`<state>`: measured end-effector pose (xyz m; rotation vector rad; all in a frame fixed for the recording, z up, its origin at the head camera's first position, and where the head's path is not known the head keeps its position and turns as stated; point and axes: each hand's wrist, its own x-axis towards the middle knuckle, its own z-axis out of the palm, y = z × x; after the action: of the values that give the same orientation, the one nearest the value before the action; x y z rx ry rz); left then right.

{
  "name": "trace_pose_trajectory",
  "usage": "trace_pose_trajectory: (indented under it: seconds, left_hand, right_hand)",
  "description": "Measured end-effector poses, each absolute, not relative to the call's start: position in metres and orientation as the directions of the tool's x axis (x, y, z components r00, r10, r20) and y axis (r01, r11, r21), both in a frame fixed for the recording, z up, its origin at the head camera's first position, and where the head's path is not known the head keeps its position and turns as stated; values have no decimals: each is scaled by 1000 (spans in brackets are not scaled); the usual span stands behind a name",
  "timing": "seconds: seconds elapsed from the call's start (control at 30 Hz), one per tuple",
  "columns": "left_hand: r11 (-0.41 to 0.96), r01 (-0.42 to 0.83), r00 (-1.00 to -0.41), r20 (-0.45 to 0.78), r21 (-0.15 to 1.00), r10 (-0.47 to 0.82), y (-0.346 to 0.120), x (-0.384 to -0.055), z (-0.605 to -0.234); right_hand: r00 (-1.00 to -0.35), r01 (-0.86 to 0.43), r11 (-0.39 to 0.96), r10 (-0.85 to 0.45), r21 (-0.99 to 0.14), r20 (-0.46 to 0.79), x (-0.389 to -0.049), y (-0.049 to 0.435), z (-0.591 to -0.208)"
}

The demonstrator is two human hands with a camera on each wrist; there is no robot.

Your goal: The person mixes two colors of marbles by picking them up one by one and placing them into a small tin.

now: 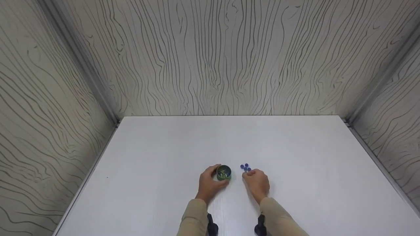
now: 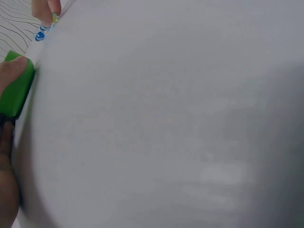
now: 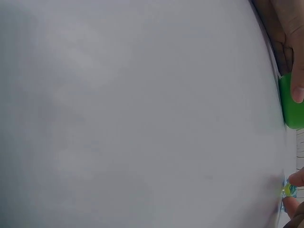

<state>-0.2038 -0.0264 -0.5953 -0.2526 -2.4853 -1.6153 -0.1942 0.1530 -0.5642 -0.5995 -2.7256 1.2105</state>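
Left hand point(image 1: 208, 184) grips a green cup point(image 2: 20, 91); right hand point(image 1: 258, 183) pinches a marble point(image 3: 288, 190).

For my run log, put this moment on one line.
left hand: holds green cup | right hand: pinches marble | blue marbles: on table, right of cup

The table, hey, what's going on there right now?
A person's left hand grips a green cup, its opening facing up, with small bits inside too tiny to make out. The right hand seems to pinch a marble with some yellow in it between thumb and finger. A little cluster of blue marbles lies on the white table just past those fingertips, to the right of the cup.
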Motion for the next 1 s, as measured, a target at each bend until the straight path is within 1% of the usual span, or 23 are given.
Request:
trace_pose_trajectory:
  seconds: [0.23, 1.0]
  left_hand:
    - [429, 262, -963, 264, 865, 56, -26, -205, -599]
    - [413, 250, -967, 249, 876, 57, -26, -205, -598]
  right_hand:
    - [-927, 282, 599, 372, -749, -52, -193, 155, -564]
    - [-930, 275, 591, 365, -759, -53, -190, 156, -557]
